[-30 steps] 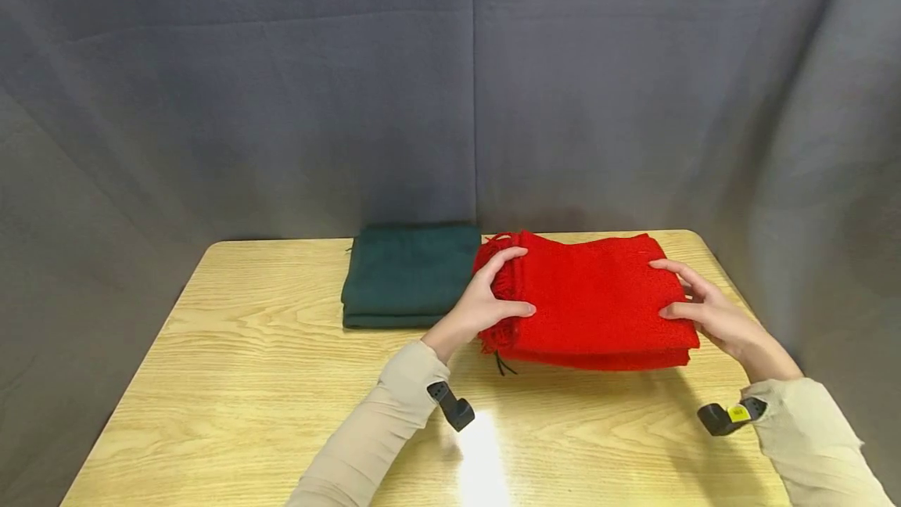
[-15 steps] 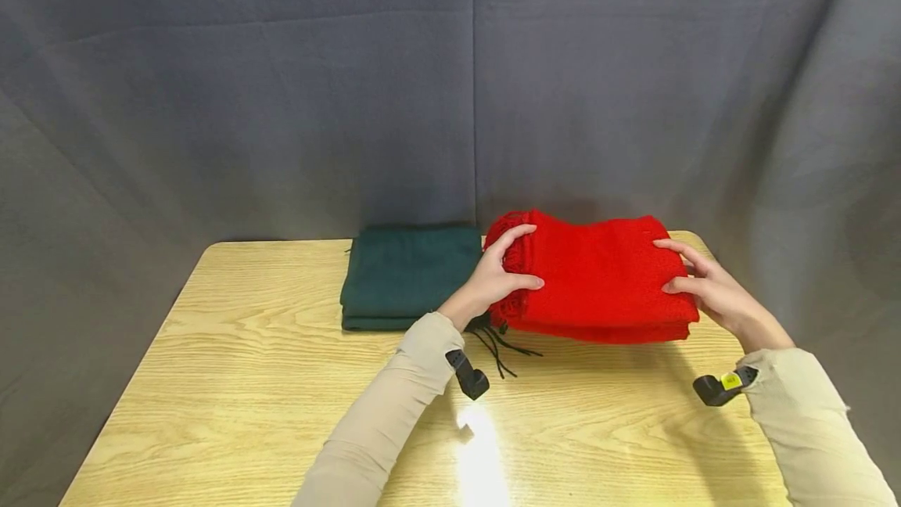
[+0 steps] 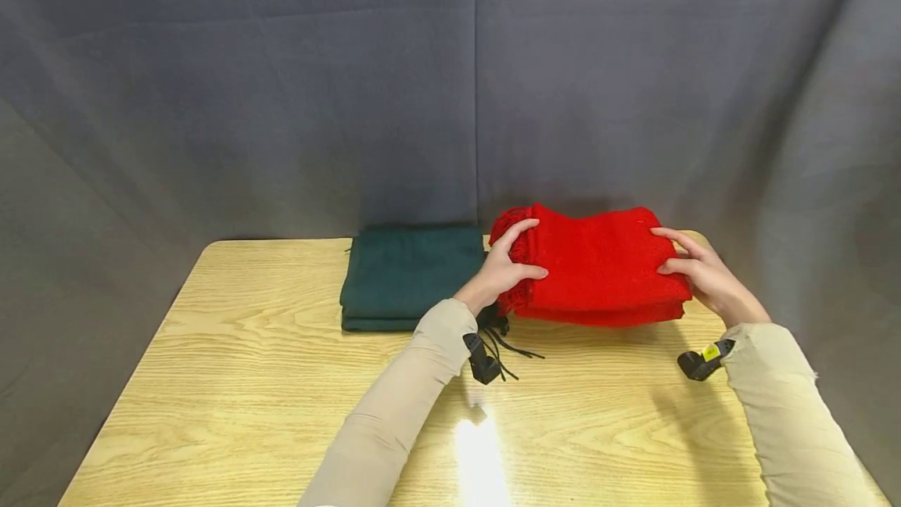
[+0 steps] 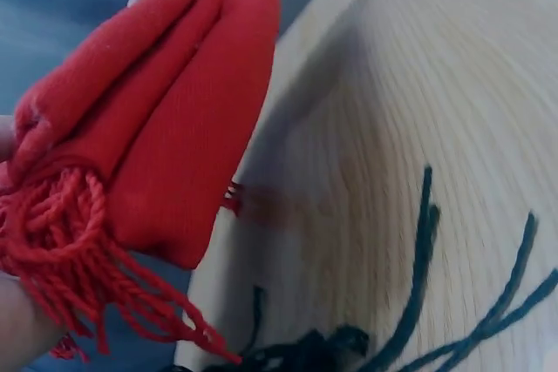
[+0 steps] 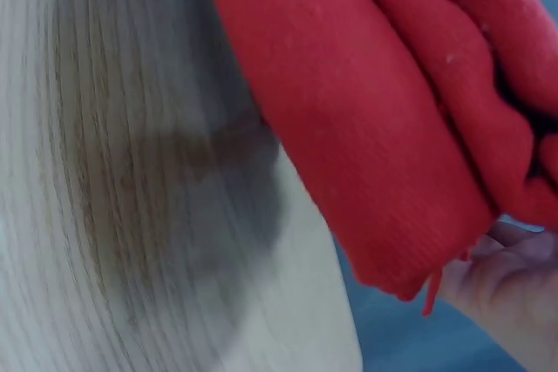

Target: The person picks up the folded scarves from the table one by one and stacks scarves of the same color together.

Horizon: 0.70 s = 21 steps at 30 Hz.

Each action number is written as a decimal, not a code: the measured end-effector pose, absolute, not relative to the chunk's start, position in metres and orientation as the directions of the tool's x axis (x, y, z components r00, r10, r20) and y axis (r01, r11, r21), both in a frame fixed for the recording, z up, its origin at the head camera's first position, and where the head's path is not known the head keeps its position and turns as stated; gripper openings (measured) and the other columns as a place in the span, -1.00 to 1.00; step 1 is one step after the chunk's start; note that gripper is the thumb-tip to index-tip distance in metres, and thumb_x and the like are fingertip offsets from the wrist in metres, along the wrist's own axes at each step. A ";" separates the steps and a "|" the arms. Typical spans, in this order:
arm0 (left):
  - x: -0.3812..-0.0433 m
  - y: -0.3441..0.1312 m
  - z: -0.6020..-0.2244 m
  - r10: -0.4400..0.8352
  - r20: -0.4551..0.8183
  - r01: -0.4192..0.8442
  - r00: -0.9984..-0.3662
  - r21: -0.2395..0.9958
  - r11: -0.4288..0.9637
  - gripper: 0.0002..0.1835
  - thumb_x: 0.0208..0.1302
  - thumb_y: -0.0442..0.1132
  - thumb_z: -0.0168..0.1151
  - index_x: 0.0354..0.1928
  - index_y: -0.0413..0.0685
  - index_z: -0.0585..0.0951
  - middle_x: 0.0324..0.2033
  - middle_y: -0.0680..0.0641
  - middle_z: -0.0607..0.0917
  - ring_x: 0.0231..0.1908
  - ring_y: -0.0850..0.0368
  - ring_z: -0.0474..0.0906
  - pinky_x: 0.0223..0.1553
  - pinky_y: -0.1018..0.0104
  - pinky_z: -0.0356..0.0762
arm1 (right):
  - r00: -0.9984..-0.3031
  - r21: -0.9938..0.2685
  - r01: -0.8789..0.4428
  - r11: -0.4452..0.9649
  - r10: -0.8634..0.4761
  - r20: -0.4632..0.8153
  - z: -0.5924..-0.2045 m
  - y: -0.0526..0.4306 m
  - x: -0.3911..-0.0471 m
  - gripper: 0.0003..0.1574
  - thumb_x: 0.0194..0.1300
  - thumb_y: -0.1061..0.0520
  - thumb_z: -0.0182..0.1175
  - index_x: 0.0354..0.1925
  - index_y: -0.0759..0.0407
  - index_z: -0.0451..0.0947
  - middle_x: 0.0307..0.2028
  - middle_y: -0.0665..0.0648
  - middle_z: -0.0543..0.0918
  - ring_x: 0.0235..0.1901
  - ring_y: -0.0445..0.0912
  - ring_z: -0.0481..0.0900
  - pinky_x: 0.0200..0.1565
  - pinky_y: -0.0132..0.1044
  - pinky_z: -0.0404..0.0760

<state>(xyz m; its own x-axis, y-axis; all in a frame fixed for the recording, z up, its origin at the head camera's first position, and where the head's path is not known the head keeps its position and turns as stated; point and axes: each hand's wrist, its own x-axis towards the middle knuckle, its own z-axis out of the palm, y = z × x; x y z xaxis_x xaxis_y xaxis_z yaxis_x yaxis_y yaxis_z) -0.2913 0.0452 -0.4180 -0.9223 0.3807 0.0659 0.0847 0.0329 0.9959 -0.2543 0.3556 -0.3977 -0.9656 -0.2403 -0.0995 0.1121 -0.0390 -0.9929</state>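
A folded red scarf [image 3: 601,260] with a fringed left end is held off the table at the back right. My left hand [image 3: 500,268] grips its fringed end, thumb and a finger on the top face. At the opposite end, my right hand [image 3: 707,276] grips the scarf the same way; in the right wrist view that hand [image 5: 514,289] is partly hidden behind the red folds [image 5: 349,119]. Twisted red tassels [image 4: 78,224] hang beside my left hand in the left wrist view. Left of it lies a folded dark green scarf [image 3: 411,272], its right end partly covered by my left hand.
Dark green tassels [image 3: 503,346] spread on the wooden table [image 3: 239,382] below the red scarf. A grey curtain [image 3: 338,116] hangs behind the table's back edge. Wrist cameras sit on both sleeves.
Both hands have carried the red scarf up and away toward the curtain, its left end shifting slightly right. The green scarf's tassels have come into view; the green scarf stays put.
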 end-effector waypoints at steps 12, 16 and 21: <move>-0.309 0.053 -0.438 0.353 -0.005 0.035 -0.936 0.994 0.106 -0.19 -0.06 -0.48 0.33 0.24 0.30 0.32 0.27 0.11 0.21 0.25 0.12 0.07 -0.09 0.28 0.46 | -0.975 -0.982 0.183 -0.044 -0.135 -0.175 -0.418 0.354 -0.273 -0.33 0.20 0.46 -0.06 0.14 -0.16 0.30 -0.26 -0.05 0.47 -0.41 -0.16 0.57 -0.40 -0.30 0.58; -0.310 0.055 -0.444 0.336 -0.015 0.026 -0.942 0.993 0.118 -0.20 -0.05 -0.50 0.32 0.25 0.25 0.32 0.28 0.09 0.22 0.26 0.10 0.08 -0.05 0.25 0.44 | -0.978 -0.977 0.200 -0.071 -0.077 -0.194 -0.428 0.352 -0.277 -0.34 0.19 0.45 -0.06 0.15 -0.12 0.29 -0.33 -0.07 0.51 -0.47 -0.18 0.56 -0.44 -0.33 0.57; -0.310 0.056 -0.454 0.334 -0.062 -0.017 -0.940 0.991 0.135 -0.21 -0.04 -0.50 0.30 0.25 0.23 0.32 0.28 0.07 0.22 0.25 0.08 0.09 -0.02 0.22 0.43 | -0.971 -0.965 0.239 -0.104 0.005 -0.241 -0.443 0.346 -0.276 -0.34 0.17 0.44 -0.04 0.14 -0.12 0.32 -0.40 -0.09 0.54 -0.49 -0.22 0.54 -0.44 -0.37 0.56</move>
